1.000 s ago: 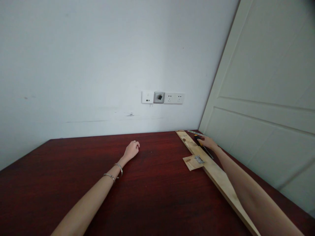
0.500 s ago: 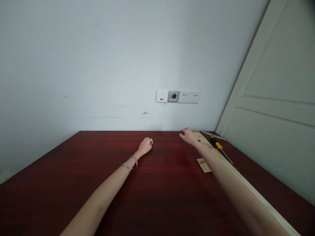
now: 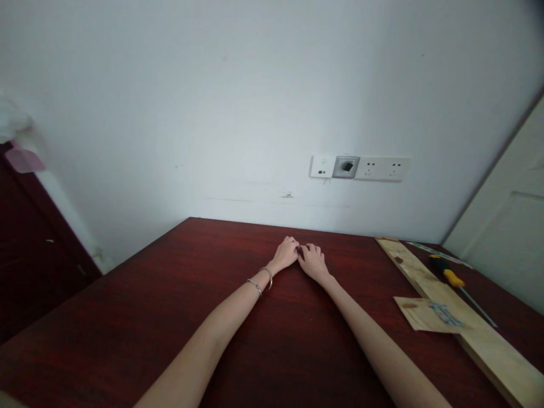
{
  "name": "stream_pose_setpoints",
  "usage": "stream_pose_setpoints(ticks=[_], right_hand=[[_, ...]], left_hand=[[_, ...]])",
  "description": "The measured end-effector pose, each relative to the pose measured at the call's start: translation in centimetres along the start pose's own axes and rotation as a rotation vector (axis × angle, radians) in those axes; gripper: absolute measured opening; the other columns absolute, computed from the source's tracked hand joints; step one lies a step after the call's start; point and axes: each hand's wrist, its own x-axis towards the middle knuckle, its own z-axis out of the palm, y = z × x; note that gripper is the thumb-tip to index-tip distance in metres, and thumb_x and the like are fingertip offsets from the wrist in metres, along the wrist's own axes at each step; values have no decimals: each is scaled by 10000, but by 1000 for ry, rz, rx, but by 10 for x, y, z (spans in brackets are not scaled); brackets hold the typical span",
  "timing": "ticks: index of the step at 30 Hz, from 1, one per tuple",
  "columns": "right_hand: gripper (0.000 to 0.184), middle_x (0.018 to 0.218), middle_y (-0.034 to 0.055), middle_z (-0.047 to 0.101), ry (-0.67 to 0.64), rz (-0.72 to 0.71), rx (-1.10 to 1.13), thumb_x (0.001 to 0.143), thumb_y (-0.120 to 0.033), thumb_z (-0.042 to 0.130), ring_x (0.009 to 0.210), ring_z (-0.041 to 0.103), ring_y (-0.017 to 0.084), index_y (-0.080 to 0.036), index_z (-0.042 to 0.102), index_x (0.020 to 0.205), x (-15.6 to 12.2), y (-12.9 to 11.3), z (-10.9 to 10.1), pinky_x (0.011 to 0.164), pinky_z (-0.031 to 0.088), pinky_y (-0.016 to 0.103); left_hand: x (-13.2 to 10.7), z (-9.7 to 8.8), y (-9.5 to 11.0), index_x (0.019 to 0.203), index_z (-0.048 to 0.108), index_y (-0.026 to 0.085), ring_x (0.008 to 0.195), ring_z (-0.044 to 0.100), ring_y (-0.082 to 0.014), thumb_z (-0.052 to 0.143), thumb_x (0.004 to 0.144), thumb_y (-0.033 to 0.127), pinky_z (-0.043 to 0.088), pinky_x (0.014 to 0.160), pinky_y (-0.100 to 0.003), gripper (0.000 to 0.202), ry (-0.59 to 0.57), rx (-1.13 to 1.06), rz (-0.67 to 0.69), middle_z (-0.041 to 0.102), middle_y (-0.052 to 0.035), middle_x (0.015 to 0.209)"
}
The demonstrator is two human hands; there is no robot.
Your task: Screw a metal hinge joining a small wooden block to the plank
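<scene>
My left hand (image 3: 287,253), with two silver bracelets on the wrist, rests on the dark red table (image 3: 255,351) toward its far edge. Its fingers are curled in, and what they hold, if anything, is hidden. Right beside it, my right hand (image 3: 313,262) lies back up with bent fingers. The thumb side of the right hand meets the fingertips of the left. Anything pinched between the two hands is too small or covered to make out.
To the right lies a long pale wooden board (image 3: 450,300). A small wooden piece (image 3: 419,314) with several metal screws (image 3: 444,313) touches its near side. Beyond the board are a yellow and black screwdriver (image 3: 454,277) and a ruler-like strip (image 3: 437,253). Wall sockets (image 3: 382,169) are behind.
My right hand has come back from the far edge by the board to my left hand. The view has turned left, showing more of the room's left side; the small wooden piece and screws are uncovered.
</scene>
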Motion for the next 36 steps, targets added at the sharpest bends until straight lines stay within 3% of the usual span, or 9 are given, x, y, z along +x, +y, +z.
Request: stream_pose_setpoints(ticks=[16,28,32,36], right_hand=[[379,1260,154,541,-3,-23,-50,933,-320,356,1133,454,288,-143,574,1188,-5,1,-1,933,340,406],[369,1275,157,538,-23,-12,-49,929,-300,368,1156,451,288,-137,569,1192,-7,-3,-7,942,339,404],[363,1272,160,542,-44,0,-56,923,-291,375,1134,479,280,-127,562,1188,-8,-6,-17,917,368,387],[355,1207,175,575,-52,-35,-85,899,-250,394,1101,504,284,-109,560,1179,-28,-12,-46,896,391,387]], left_hand=[[-3,-1,1,917,622,171,934,557,-187,431,819,74,473,837,-291,236,-100,-33,-17,634,-66,948],[-4,-2,1,920,612,162,960,544,-189,422,807,54,467,865,-294,245,-90,-49,-5,628,-68,976],[-3,-1,-1,902,623,169,942,554,-181,421,791,43,468,850,-281,263,-74,-65,-5,635,-61,957],[1,0,-6,870,647,170,928,575,-173,435,767,30,464,864,-278,274,-63,-83,-19,658,-48,925]])
